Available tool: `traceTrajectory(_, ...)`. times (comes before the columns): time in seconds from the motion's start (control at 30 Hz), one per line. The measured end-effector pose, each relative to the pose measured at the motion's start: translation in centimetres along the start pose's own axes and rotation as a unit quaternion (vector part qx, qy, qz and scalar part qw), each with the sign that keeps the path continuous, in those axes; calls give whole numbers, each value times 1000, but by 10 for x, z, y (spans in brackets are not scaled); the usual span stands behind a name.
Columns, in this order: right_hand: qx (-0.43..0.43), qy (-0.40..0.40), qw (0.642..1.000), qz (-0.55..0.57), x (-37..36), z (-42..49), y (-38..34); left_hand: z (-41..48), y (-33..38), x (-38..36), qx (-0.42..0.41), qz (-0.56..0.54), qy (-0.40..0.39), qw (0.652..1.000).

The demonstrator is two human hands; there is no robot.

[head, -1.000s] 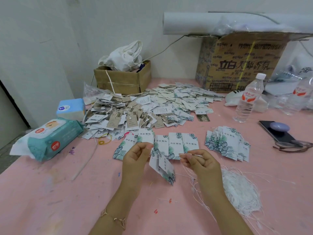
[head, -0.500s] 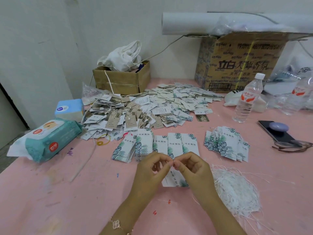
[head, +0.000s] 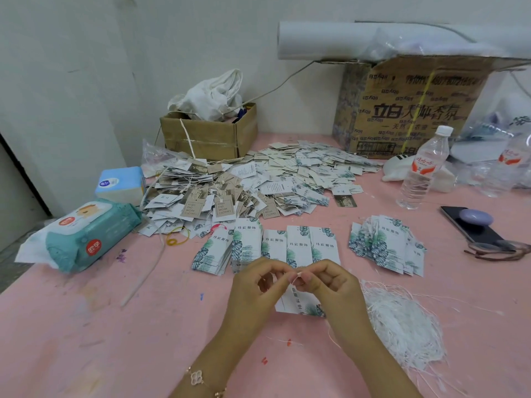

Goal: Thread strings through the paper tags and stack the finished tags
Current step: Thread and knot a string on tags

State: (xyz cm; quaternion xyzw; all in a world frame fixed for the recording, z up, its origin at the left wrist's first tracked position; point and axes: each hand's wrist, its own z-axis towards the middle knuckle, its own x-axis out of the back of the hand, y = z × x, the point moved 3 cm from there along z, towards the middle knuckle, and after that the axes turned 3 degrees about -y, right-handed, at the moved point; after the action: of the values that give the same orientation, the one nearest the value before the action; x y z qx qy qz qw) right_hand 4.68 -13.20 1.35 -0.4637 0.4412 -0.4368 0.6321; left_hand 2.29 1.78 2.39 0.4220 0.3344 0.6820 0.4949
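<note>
Desk: a pink, paint-flecked desk (head: 86,326) carries everything.
Big box: a large brown printed cardboard box (head: 411,110) stands far beyond the fingers, to their right, against the wall.
Heap: a loose heap of beige and white strung paper tags (head: 258,182) lies beyond the fingers, spreading left and right.
Small box: a small brown cardboard box (head: 201,137) holding white cloth sits behind the heap, to the far left of the fingers.
Strings: a tangled bundle of thin white strings (head: 402,326) lies just right of the right wrist.
Wipes: a teal soft pack of wet wipes (head: 89,234) lies well left of the fingers.
Stacks: a row of neat stacks of white leaf-printed tags (head: 273,245) sits just beyond the fingertips, with a fanned pile of the same tags (head: 385,245) to the right.
Bottle: a clear plastic water bottle (head: 422,170) stands upright, far right and beyond.
Left hand: the left hand (head: 255,291) is raised over the desk, wrist bent, fingers (head: 275,271) curled narrow, thumb and forefinger pinching the top of the tag.
Right hand: the right hand (head: 330,285) mirrors it, fingertips meeting the left's and pinching the string end.
Tag: a white paper tag with green leaf print (head: 298,303) hangs below the joined fingertips, above the desk.
String: one thin white string (head: 298,274) shows at the pinch.
</note>
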Motion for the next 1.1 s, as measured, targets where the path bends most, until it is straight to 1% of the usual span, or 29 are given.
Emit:
traceTrajectory(0.33,0,3,1000,-4,1,1,3,0,0,-1,-1,-13,6,1000)
traceTrajectory(0.47,9,-3,1000,-18,1,0,3,-1,-1,-1,-10,0,1,1000)
traceTrajectory(0.53,11,-6,1000,-19,1,-1,3,-1,-2,-1,-5,-17,0,1000)
traceTrajectory(0.63,10,-16,1000,-16,-1,-2,1,2,-3,1,7,-69,-5,998)
traceTrajectory(0.73,2,-28,1000,-1,-3,-2,1,2,-4,2,5,-87,-5,996)
traceTrajectory(1.1,8,-38,999,3,-5,-3,0,0,-6,1,7,-76,0,997)
